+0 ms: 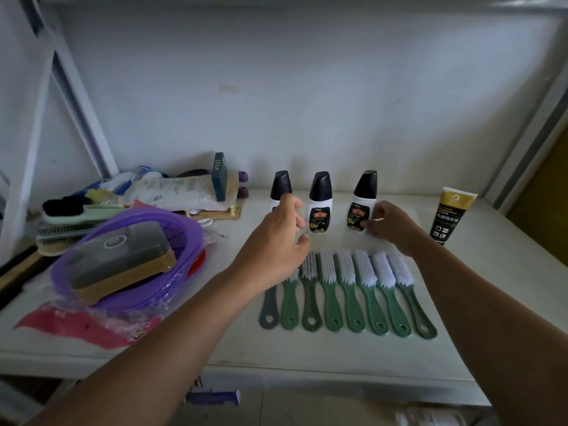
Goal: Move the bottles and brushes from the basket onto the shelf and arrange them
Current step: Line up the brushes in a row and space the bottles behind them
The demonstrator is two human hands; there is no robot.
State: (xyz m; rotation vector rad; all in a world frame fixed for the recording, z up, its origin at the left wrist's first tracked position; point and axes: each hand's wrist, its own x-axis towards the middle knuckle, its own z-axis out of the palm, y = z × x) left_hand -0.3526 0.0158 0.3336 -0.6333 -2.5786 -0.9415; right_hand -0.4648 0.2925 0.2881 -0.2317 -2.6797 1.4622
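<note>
Three white bottles with black caps stand in a row on the white shelf (pixel 190 342): a left bottle (pixel 280 186), a middle bottle (pixel 319 201) and a right bottle (pixel 362 198). My right hand (pixel 392 224) grips the right bottle from its right side. My left hand (pixel 276 241) hovers open in front of the left bottle, hiding its lower half. Several green brushes (pixel 350 290) with white bristles lie side by side in front of the bottles. The purple basket (pixel 135 216) at the left holds a dark boxed item (pixel 120 259).
A gold and black tube (pixel 448 216) stands upright at the right. Behind the basket lie other brushes (pixel 70 213), packets, papers and a dark green box (pixel 219 176). A pink plastic wrapper (pixel 83 324) lies under the basket. The shelf frame's upright and diagonal brace run along the left.
</note>
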